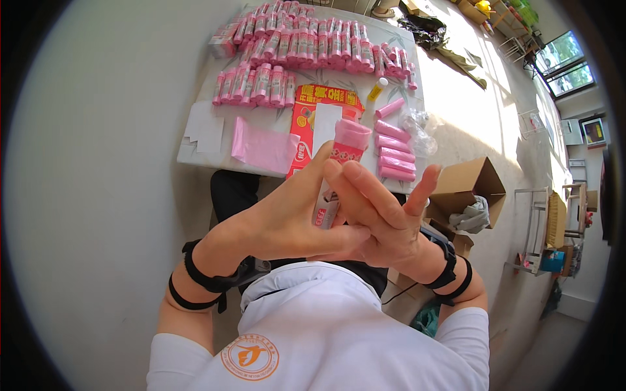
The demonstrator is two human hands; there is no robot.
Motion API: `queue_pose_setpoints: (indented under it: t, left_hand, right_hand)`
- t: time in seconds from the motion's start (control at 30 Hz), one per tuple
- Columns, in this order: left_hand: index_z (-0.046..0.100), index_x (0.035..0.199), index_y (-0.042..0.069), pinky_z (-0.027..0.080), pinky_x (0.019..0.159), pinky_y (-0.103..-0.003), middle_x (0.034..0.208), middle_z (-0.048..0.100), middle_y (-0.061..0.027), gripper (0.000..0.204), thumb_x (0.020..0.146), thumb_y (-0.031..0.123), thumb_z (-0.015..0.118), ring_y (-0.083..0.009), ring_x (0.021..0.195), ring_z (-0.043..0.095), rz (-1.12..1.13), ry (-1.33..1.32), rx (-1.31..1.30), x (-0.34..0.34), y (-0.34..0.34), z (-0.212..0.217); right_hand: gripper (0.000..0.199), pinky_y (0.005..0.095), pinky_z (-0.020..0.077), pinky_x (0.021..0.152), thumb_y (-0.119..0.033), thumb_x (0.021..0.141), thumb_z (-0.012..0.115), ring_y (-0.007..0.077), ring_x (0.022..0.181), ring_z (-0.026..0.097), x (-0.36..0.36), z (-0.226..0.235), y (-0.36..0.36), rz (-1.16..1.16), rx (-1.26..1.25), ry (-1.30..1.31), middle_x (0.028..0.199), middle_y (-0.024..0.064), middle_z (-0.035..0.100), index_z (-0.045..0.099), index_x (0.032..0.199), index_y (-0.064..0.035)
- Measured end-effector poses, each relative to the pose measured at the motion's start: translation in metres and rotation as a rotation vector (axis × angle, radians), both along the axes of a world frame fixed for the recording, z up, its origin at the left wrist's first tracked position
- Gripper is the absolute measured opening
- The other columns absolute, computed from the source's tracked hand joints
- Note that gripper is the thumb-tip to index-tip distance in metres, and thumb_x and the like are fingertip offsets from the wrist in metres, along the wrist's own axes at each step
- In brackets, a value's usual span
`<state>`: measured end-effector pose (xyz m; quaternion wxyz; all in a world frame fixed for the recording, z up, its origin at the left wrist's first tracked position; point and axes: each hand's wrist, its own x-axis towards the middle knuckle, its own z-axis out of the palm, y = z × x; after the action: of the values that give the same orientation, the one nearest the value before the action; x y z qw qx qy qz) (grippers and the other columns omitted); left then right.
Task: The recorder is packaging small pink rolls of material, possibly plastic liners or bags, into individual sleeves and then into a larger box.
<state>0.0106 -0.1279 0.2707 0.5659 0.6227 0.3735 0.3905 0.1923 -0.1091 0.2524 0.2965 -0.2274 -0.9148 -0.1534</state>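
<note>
Nearby, table edge (202, 161); pink roll (351, 139) between left hand (283, 220) and right hand (391, 225).

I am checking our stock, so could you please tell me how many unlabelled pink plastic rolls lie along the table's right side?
6 visible: one pink plastic roll near the yellow white-capped tube, then five more in a row below; others may be hidden.

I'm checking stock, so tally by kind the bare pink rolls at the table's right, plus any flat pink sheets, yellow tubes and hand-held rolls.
Bare pink rolls: 6
Flat pink sheet: 1
Yellow tube: 1
Hand-held pink roll: 1
Total: 9
</note>
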Motion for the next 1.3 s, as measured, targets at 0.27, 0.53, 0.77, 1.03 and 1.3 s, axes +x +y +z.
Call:
queue_pose_setpoints:
  t: [0.27, 0.53, 0.77, 1.03, 1.3]
  left_hand:
    - [0.030, 0.125, -0.004, 0.044, 0.057, -0.024, 0.089, 0.052, -0.0083, 0.046, 0.089, 0.014, 0.051, -0.0102, 0.067, 0.053, -0.131, -0.124, -0.267, -0.005, 0.000, 0.014]
    - [0.035, 0.117, 0.000, 0.043, 0.053, -0.021, 0.078, 0.054, -0.0041, 0.033, 0.101, 0.028, 0.038, -0.0074, 0.060, 0.053, -0.089, -0.113, -0.165, 0.001, 0.001, -0.004]
    - [0.037, 0.116, 0.002, 0.044, 0.053, -0.021, 0.082, 0.056, -0.0051, 0.035, 0.102, 0.035, 0.035, -0.0080, 0.059, 0.054, -0.158, -0.184, -0.188, -0.004, 0.005, -0.001]
    - [0.030, 0.137, -0.002, 0.040, 0.051, -0.020, 0.081, 0.055, -0.0048, 0.126, 0.058, 0.095, 0.013, -0.0092, 0.060, 0.051, -0.172, -0.177, -0.268, -0.005, 0.007, -0.016]
    - [0.028, 0.139, -0.003, 0.041, 0.056, -0.023, 0.089, 0.054, -0.0046, 0.135, 0.049, 0.096, 0.012, -0.0100, 0.068, 0.050, -0.192, -0.198, -0.315, 0.004, 0.000, -0.009]
  right_hand:
    - [0.050, 0.0659, -0.0001, 0.109, -0.047, 0.089, 0.052, 0.0136, 0.115, 0.055, 0.008, 0.020, 0.008, 0.095, 0.087, -0.121, 0.114, 0.0011, 0.065, 0.066, 0.104, -0.0009]
    - [0.055, 0.0645, 0.0086, 0.111, -0.044, 0.071, 0.069, 0.0166, 0.116, 0.056, 0.010, 0.020, 0.008, 0.094, -0.068, -0.005, 0.111, 0.0063, 0.065, 0.068, 0.098, 0.0044]
    - [0.059, 0.0643, -0.0002, 0.110, -0.052, 0.083, 0.058, 0.0156, 0.114, 0.057, 0.011, 0.024, 0.012, 0.077, 0.027, -0.061, 0.114, 0.0031, 0.065, 0.066, 0.105, 0.0020]
    - [0.065, 0.0649, 0.0021, 0.110, -0.057, 0.076, 0.058, 0.0189, 0.106, 0.061, 0.008, 0.030, 0.014, 0.160, -0.206, 0.058, 0.105, 0.0052, 0.067, 0.068, 0.099, 0.0025]
    - [0.041, 0.0678, 0.0192, 0.107, -0.031, 0.052, 0.074, 0.0197, 0.094, 0.064, 0.006, 0.027, 0.012, 0.125, -0.257, 0.193, 0.094, 0.0031, 0.069, 0.070, 0.079, -0.0002]
